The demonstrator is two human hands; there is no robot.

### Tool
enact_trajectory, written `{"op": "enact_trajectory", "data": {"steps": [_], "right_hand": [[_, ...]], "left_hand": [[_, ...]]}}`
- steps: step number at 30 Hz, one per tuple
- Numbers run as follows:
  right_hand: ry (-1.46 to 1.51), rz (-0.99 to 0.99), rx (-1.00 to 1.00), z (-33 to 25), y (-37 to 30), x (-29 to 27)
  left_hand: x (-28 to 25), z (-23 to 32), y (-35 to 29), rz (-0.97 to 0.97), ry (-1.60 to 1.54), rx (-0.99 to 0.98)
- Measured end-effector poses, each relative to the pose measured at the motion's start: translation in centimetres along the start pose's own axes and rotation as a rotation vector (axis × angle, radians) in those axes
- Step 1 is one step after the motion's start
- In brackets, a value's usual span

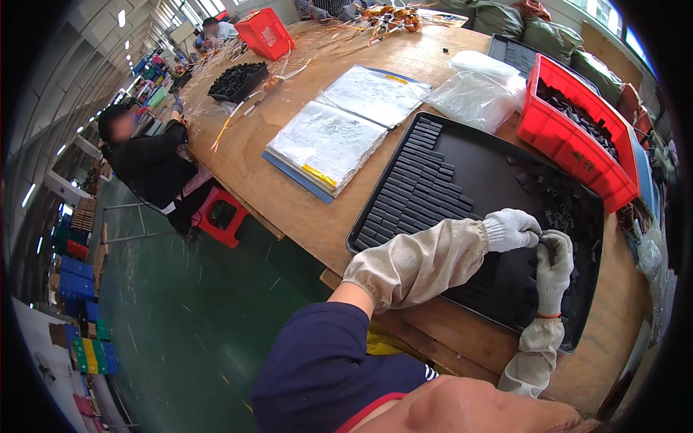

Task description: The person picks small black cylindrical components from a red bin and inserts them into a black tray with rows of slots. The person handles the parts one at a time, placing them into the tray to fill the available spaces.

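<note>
Both my hands wear white knit gloves and meet over the right half of a black tray. My left hand is closed, its fingertips almost touching those of my right hand, which is bent in a pinch. A dark bit shows between the fingertips; what each hand grips is too small to make out. Rows of short black tubes lie side by side in the tray's left part, stepped along their right edge. Loose black pieces are scattered beyond my hands.
A red crate of black pieces stands by the tray's far right. Plastic bags and an open binder lie on the wooden table. Farther off are a small black bin, a red box, wires and seated co-workers.
</note>
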State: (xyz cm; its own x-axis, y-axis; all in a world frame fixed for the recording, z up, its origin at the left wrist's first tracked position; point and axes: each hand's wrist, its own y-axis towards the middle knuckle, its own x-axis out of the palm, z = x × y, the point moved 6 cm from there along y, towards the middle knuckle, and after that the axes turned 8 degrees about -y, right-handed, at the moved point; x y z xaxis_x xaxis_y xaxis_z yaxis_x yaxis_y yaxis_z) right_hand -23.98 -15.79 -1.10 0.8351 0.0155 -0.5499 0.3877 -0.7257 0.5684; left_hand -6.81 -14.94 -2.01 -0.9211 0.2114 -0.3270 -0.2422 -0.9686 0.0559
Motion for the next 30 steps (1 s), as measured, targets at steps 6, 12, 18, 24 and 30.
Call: {"op": "enact_trajectory", "data": {"steps": [6,12,18,24,30], "right_hand": [[0.04,0.087,0.124,0.8,0.1,0.0],[-0.032,0.137,0.162,1.1,0.6,-0.7],[-0.164,0.145,0.05,-0.1,0.8,-1.0],[-0.186,0.163,0.043,-0.3,0.8,-1.5],[-0.181,0.227,0.089,0.8,1.0,-2.5]], "left_hand": [[-6.5,2.2,-1.0,0.433,0.27,0.209],[-17.9,-1.4,-3.7,0.838,0.462,0.075],[-16.4,-2.4,-4.4,0.403,0.931,-0.322],[-14.9,-2.0,-4.8,0.297,1.104,-0.354],[-15.3,-2.7,-4.3,0.302,1.126,-0.354]]}}
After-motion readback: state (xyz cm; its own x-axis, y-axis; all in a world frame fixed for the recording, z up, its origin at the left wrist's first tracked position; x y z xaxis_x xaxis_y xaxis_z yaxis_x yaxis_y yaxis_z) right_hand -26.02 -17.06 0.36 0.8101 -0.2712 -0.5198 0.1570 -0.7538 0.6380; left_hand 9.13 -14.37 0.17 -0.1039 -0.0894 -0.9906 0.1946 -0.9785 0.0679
